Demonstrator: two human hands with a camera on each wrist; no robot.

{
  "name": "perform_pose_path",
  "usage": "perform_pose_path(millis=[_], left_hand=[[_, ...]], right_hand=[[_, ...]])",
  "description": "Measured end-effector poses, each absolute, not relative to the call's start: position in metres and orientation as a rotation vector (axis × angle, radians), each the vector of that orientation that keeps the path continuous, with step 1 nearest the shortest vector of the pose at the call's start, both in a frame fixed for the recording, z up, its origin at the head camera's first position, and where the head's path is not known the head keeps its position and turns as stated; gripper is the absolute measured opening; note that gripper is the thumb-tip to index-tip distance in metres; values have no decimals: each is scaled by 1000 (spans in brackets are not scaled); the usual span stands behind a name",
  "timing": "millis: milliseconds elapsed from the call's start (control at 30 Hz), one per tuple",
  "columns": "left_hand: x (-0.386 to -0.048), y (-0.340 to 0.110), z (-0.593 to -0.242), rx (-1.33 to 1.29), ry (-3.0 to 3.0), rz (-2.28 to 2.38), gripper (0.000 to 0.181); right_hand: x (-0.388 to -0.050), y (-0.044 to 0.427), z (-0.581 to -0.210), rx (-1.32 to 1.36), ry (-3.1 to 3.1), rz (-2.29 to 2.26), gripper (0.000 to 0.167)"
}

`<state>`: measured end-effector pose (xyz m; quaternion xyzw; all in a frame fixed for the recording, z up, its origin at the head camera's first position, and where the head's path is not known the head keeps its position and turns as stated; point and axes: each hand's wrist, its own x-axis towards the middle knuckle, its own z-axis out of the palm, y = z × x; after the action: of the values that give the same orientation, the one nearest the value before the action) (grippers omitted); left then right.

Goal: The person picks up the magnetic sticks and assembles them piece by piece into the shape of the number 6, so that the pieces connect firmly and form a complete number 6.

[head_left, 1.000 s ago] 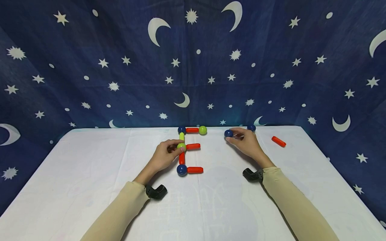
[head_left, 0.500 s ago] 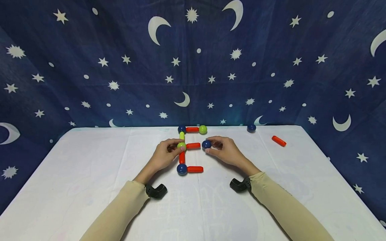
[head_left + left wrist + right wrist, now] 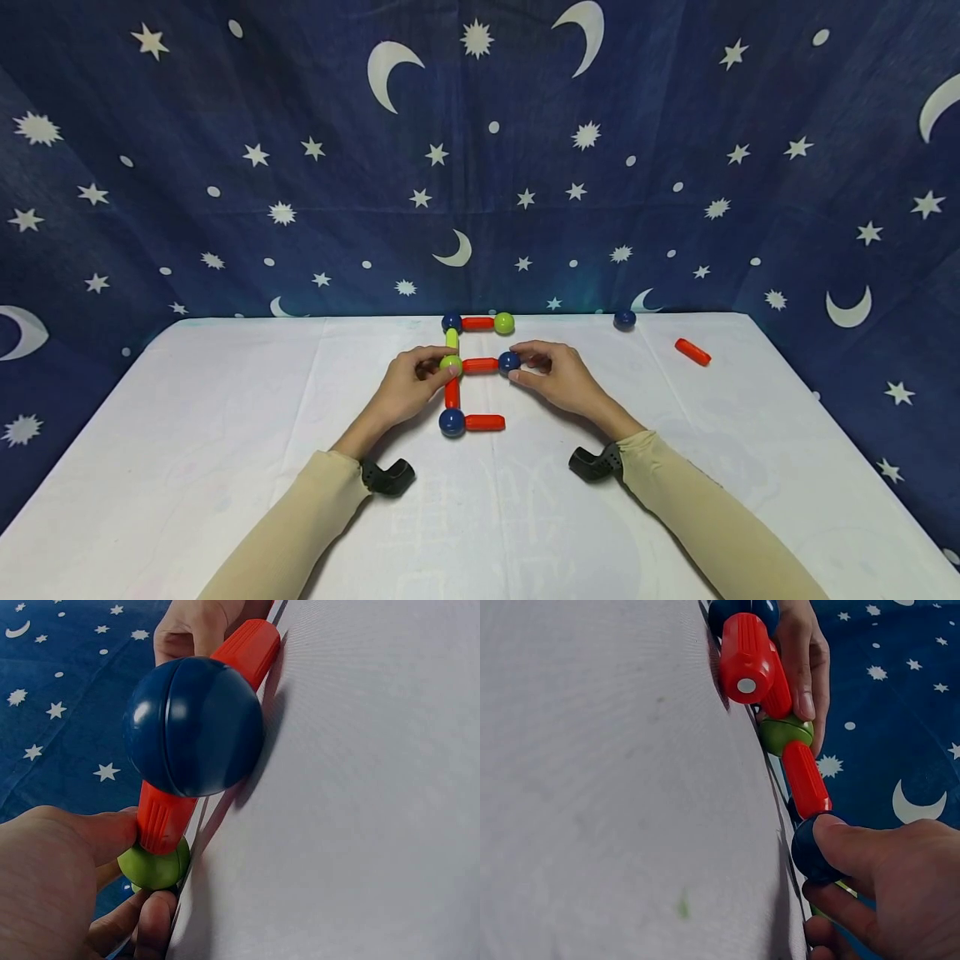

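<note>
An E-shaped build of rods and balls lies on the white table. My left hand (image 3: 411, 385) pinches its middle green ball (image 3: 451, 364) between thumb and fingers. From that ball a red rod (image 3: 480, 365) runs right and meets a blue ball (image 3: 509, 362), which my right hand (image 3: 558, 379) holds between thumb and fingertips. In the right wrist view the blue ball (image 3: 810, 851) touches the rod's end. A lower blue ball (image 3: 452, 422) bears another red rod (image 3: 485, 422), its right end bare. The upper arm has a blue ball, a red rod and a green ball (image 3: 504, 323).
A loose blue ball (image 3: 624, 320) sits at the table's back edge, right of the build. Farther right lies a loose red rod (image 3: 692, 352). A dark blue star-and-moon cloth (image 3: 480, 167) hangs behind the white table (image 3: 225, 433).
My right hand has brought the blue ball leftward from the back right to the end of the middle red rod, which it now touches. The left hand has stayed on the green ball.
</note>
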<state>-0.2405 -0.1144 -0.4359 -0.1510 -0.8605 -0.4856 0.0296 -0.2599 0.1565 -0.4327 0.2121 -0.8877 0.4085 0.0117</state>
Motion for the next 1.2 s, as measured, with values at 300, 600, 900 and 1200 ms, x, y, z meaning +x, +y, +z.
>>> perform_pose_path(millis=[300, 600, 900, 1200], left_hand=[[-240, -114, -436, -466, -2660, -1492, 32], [-239, -114, -434, -447, -2675, -1491, 33], [-239, -114, -435, -442, -2680, -1493, 32], [-240, -114, -435, -450, -2669, -1485, 32]], right_hand=[[-259, 157, -432, 673, -2771, 1286, 39], [-264, 176, -418, 695, -2739, 1286, 39], [-279, 229, -405, 522, -2720, 1195, 42], [-282, 290, -395, 295, -2739, 1136, 43]])
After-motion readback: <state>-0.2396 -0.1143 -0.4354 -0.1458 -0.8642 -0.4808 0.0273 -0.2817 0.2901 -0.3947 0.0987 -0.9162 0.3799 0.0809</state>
